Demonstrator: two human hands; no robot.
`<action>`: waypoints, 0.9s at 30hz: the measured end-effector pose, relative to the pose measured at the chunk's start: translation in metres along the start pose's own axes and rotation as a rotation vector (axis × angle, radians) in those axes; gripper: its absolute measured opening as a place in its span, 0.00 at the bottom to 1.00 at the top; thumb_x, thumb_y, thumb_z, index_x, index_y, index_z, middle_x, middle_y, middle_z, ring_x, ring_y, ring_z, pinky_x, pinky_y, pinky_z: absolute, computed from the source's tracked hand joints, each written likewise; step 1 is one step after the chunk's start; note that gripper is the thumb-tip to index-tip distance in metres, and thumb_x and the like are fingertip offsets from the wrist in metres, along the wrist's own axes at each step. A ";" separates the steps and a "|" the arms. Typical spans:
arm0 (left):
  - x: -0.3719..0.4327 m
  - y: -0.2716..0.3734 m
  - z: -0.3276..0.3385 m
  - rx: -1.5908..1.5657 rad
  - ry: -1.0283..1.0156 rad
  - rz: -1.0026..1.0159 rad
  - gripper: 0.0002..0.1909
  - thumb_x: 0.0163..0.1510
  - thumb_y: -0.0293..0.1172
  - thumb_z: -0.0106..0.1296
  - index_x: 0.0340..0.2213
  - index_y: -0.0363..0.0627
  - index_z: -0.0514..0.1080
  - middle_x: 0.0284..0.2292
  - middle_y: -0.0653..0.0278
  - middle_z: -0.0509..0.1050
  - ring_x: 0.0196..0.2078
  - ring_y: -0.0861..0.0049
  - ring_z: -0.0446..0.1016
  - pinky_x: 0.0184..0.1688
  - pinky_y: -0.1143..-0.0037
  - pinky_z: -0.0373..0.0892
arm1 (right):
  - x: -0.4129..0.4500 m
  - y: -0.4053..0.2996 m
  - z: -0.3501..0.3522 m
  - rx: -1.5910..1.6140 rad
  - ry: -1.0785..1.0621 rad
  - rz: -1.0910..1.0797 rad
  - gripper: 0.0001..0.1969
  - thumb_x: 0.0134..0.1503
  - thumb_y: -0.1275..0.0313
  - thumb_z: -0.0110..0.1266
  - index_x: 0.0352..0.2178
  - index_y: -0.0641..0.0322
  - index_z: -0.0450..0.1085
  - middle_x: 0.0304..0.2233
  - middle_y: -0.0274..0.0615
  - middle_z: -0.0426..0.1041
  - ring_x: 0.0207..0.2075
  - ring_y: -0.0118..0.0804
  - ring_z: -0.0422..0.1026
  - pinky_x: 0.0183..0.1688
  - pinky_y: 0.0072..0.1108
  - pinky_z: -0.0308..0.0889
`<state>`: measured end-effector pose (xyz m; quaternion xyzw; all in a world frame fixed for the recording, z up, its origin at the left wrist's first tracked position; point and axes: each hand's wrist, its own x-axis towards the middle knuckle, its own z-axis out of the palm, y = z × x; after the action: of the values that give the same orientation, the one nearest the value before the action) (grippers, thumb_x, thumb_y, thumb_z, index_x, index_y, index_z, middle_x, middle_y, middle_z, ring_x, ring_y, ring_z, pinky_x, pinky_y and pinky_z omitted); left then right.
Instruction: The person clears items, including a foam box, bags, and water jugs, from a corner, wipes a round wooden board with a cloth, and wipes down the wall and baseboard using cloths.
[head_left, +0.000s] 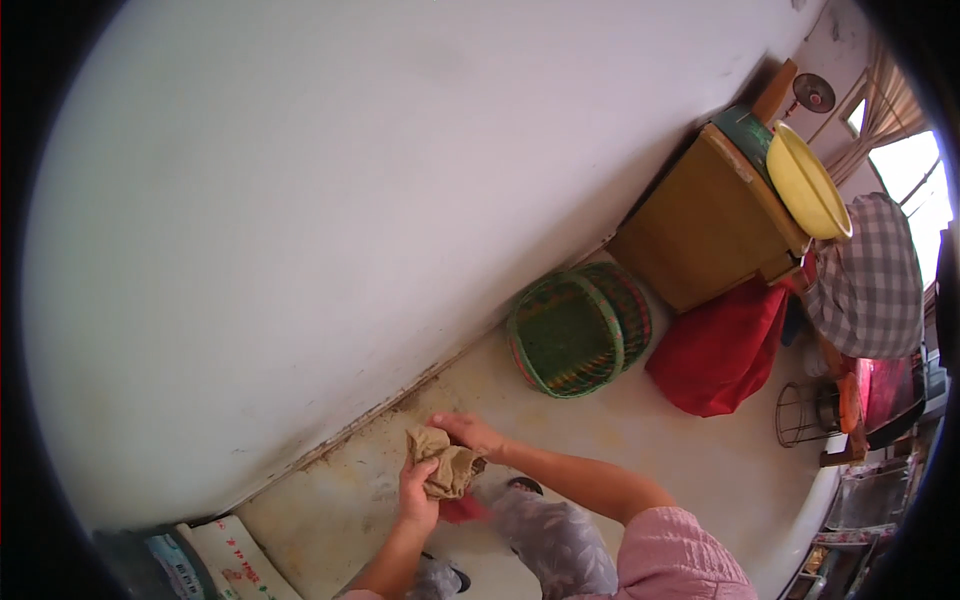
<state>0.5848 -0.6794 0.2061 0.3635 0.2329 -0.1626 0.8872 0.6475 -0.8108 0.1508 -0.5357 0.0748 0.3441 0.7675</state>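
Note:
A crumpled piece of brown material (451, 471), paper or cloth, is held up in front of me over the floor. My left hand (418, 491) grips its near side, the thumb lying on top. On the far side my right hand (472, 436) has its fingers against it, partly hidden behind the folds. Just below the bundle, something red (463, 508) shows near my knees; I cannot tell what it is or whether it touches the bundle.
A green woven basket (559, 337) with a hoop handle stands by the wall (300, 225), another close behind it. Farther right are a red bag (720, 349), a wooden cabinet (705, 225) bearing a yellow basin (806, 184), and a wire stand (795, 416). A white box (240, 562) lies lower left.

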 end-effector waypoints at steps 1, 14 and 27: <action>-0.001 0.009 -0.019 -0.024 -0.035 -0.060 0.24 0.44 0.29 0.45 0.45 0.36 0.60 0.39 0.59 0.68 0.41 0.70 0.68 0.43 0.73 0.66 | -0.002 -0.016 -0.001 -0.036 -0.046 -0.003 0.13 0.57 0.63 0.40 0.36 0.60 0.66 0.30 0.37 0.70 0.33 0.30 0.68 0.38 0.23 0.64; 0.054 -0.001 -0.127 0.037 -0.122 0.141 0.17 0.47 0.36 0.43 0.38 0.39 0.66 0.37 0.62 0.70 0.39 0.71 0.69 0.41 0.72 0.65 | 0.094 -0.149 -0.030 -0.939 1.031 -1.430 0.24 0.52 0.71 0.44 0.49 0.72 0.52 0.50 0.59 0.50 0.52 0.56 0.50 0.54 0.37 0.45; 0.022 0.071 -0.180 -0.130 0.088 0.615 0.20 0.47 0.34 0.46 0.42 0.39 0.63 0.39 0.66 0.68 0.42 0.76 0.66 0.44 0.75 0.62 | 0.079 0.014 0.113 0.098 0.415 -1.112 0.10 0.52 0.74 0.48 0.38 0.61 0.65 0.32 0.30 0.65 0.34 0.21 0.62 0.37 0.16 0.59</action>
<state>0.5833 -0.5038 0.1222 0.3659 0.1602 0.1444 0.9053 0.6693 -0.6736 0.1487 -0.5144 -0.0529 -0.2251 0.8258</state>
